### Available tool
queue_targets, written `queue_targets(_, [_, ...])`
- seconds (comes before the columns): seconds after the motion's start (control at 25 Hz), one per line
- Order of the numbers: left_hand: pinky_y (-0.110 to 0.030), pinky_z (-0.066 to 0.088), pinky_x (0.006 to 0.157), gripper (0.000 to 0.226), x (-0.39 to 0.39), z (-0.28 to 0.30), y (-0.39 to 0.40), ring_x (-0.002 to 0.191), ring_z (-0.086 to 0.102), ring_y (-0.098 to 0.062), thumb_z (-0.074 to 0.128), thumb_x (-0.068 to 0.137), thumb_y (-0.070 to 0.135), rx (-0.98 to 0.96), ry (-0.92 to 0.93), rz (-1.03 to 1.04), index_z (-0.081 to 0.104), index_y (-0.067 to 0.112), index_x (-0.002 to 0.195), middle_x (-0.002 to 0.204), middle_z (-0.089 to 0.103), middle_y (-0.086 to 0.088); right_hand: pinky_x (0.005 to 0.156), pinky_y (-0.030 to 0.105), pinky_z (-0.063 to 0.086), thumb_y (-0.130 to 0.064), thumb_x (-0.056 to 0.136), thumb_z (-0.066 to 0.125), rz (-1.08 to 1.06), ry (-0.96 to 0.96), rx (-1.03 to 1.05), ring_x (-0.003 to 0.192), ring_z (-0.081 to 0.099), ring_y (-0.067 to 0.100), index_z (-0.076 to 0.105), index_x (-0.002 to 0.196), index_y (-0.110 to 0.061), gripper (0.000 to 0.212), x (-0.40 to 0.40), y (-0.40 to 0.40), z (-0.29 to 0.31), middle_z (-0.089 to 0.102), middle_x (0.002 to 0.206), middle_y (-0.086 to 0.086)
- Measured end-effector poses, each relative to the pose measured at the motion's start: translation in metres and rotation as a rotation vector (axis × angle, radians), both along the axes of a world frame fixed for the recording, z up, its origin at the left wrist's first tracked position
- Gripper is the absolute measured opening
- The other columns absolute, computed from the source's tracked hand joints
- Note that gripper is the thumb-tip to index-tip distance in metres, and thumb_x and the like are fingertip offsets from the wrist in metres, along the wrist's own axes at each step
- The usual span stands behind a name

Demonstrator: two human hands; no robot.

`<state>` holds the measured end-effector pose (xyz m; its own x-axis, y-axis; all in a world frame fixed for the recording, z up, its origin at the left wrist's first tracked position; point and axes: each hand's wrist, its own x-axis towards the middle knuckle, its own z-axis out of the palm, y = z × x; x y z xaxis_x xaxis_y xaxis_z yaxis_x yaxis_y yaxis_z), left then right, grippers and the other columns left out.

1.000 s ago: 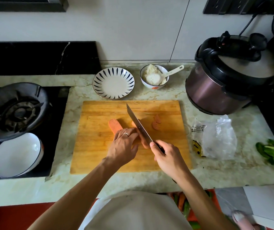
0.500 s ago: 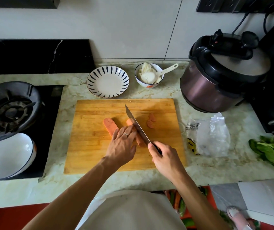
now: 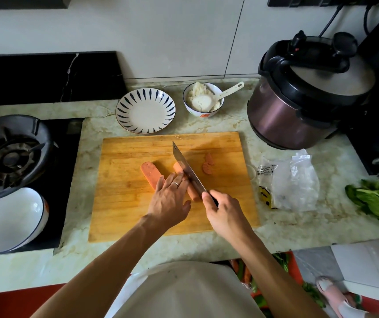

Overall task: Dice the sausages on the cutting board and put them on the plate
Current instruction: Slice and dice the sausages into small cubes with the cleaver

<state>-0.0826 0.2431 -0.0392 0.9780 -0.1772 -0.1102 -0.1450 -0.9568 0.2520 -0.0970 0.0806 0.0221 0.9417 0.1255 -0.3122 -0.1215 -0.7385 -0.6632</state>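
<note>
Two pink sausages lie on the wooden cutting board (image 3: 124,203). The left sausage (image 3: 150,174) lies free, partly under my fingers. My left hand (image 3: 169,198) presses down on the right sausage (image 3: 192,193), which runs along the knife blade (image 3: 187,169). My right hand (image 3: 224,211) grips the knife handle, with the blade lengthwise against that sausage. A few cut slices (image 3: 207,164) lie to the right of the blade. The blue-striped white plate (image 3: 145,110) stands empty behind the board.
A bowl of rice with a spoon (image 3: 203,99) sits beside the plate. A pressure cooker (image 3: 303,95) stands at the right, a plastic bag (image 3: 291,183) and leafy greens (image 3: 376,200) beside the board. A gas burner (image 3: 9,154) and white bowl (image 3: 7,222) are on the left.
The knife and both hands keep almost the same place on the right sausage; the view has shifted slightly. The blade sits a little lower along the sausage.
</note>
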Motion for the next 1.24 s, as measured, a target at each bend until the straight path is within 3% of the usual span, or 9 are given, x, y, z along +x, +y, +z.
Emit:
queue_targets(0.16, [-0.044, 0.01, 0.12, 0.06, 0.002, 0.0, -0.003, 0.145, 0.022, -0.02, 0.059, 0.086, 0.039, 0.024, 0.007, -0.003, 0.041, 0.02, 0.139, 0.156, 0.032, -0.003, 0.066, 0.035, 0.045, -0.041, 0.103, 0.036, -0.026, 0.012, -0.062, 0.083, 0.062, 0.031, 0.059, 0.094, -0.018, 0.034, -0.003, 0.007, -0.004, 0.065, 0.087, 0.008])
queue_targets(0.28, [-0.043, 0.013, 0.119, 0.058, 0.003, 0.002, -0.001, 0.144, 0.025, -0.02, 0.058, 0.086, 0.039, 0.023, 0.008, -0.003, 0.041, 0.022, 0.138, 0.154, 0.034, -0.001, 0.055, 0.032, 0.037, -0.042, 0.103, 0.029, 0.049, -0.034, -0.181, 0.071, 0.06, 0.029, 0.047, 0.093, -0.024, 0.028, -0.01, 0.015, -0.01, 0.065, 0.084, 0.009])
queue_targets(0.4, [-0.044, 0.014, 0.12, 0.058, 0.003, 0.003, 0.003, 0.144, 0.024, -0.02, 0.057, 0.087, 0.037, 0.032, 0.019, -0.016, 0.039, 0.024, 0.14, 0.155, 0.033, -0.001, 0.053, 0.03, 0.033, -0.041, 0.104, 0.028, 0.075, -0.041, -0.222, 0.064, 0.055, 0.025, 0.044, 0.094, -0.023, 0.026, -0.01, 0.015, -0.01, 0.061, 0.08, 0.006])
queue_targets(0.84, [-0.04, 0.02, 0.118, 0.062, 0.007, -0.001, 0.007, 0.144, 0.027, -0.02, 0.059, 0.086, 0.038, 0.022, 0.017, -0.042, 0.038, 0.022, 0.142, 0.155, 0.034, -0.002, 0.053, 0.03, 0.031, -0.037, 0.104, 0.03, 0.087, -0.026, -0.216, 0.065, 0.056, 0.027, 0.037, 0.089, -0.022, 0.022, -0.004, 0.016, -0.017, 0.056, 0.076, 0.005])
queue_targets(1.0, [-0.04, 0.022, 0.116, 0.057, 0.005, 0.0, 0.005, 0.143, 0.026, -0.021, 0.057, 0.088, 0.037, 0.048, 0.009, -0.048, 0.037, 0.022, 0.14, 0.156, 0.031, -0.002, 0.044, 0.03, 0.026, -0.038, 0.104, 0.029, 0.077, -0.006, -0.213, 0.065, 0.056, 0.026, 0.037, 0.089, -0.023, 0.022, -0.005, 0.016, -0.013, 0.054, 0.075, 0.004])
queue_targets(1.24, [-0.042, 0.023, 0.116, 0.064, -0.002, -0.006, 0.002, 0.143, 0.028, -0.023, 0.061, 0.084, 0.039, 0.054, 0.023, -0.055, 0.037, 0.024, 0.141, 0.156, 0.031, -0.004, 0.056, 0.032, 0.031, -0.038, 0.104, 0.029, 0.065, -0.018, -0.267, 0.073, 0.057, 0.032, 0.043, 0.095, -0.019, 0.025, -0.013, 0.012, -0.015, 0.05, 0.078, 0.005])
